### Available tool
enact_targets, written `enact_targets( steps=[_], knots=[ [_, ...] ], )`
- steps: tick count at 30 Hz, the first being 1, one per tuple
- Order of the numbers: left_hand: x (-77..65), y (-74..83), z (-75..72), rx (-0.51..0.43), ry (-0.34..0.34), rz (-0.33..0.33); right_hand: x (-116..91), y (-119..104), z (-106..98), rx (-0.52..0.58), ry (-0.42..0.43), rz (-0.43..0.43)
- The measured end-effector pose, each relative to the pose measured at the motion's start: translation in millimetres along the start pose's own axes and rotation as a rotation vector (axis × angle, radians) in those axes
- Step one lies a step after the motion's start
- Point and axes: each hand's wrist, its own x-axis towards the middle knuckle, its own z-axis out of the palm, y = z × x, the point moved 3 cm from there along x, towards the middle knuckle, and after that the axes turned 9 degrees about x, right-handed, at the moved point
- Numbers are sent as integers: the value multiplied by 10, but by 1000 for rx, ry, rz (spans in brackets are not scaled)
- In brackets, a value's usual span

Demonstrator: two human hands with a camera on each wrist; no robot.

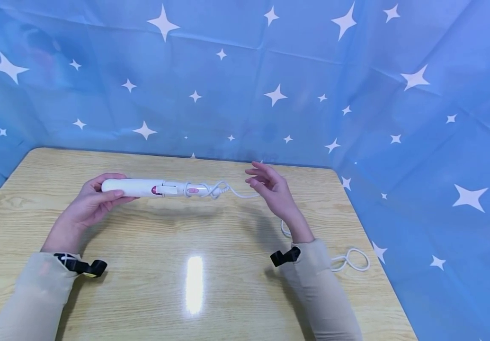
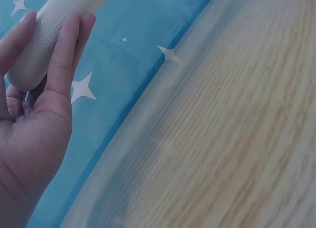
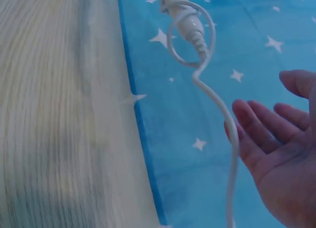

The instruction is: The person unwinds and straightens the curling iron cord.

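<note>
A white hair straightener (image 1: pixel 136 188) with pink buttons is held level above the table in the head view. My left hand (image 1: pixel 88 201) grips its rounded end, thumb on the near side and fingers behind; the left wrist view shows ridges along the white body (image 2: pixel 49 38). White cord (image 3: pixel 222 109) loops around the handle end and trails off to the right. Beside that cord my right hand (image 1: pixel 273 190) is raised with its fingers loosely extended. In the right wrist view the cord passes along the edge of the right hand (image 3: pixel 286 159), whose fingers are not closed around it.
The wooden table (image 1: pixel 142 284) lies beneath both hands. More of the cord lies in a loop (image 1: pixel 357 259) on the table at the right, partly hidden by the right forearm. A blue curtain (image 1: pixel 236 71) with white stars stands behind and along the sides.
</note>
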Motion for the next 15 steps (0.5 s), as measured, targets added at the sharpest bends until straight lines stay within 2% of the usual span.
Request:
enact_targets(
  steps=[5, 11, 15],
  knots=[
    [12, -6, 7, -30, -21, 15, 69, 20, 150, 54, -52, 35],
    [20, 3, 28, -2, -43, -1, 118, 55, 287, 85, -110, 76],
    [25, -1, 36, -5, -58, -12, 119, 89, 353, 90, -162, 133]
  ],
)
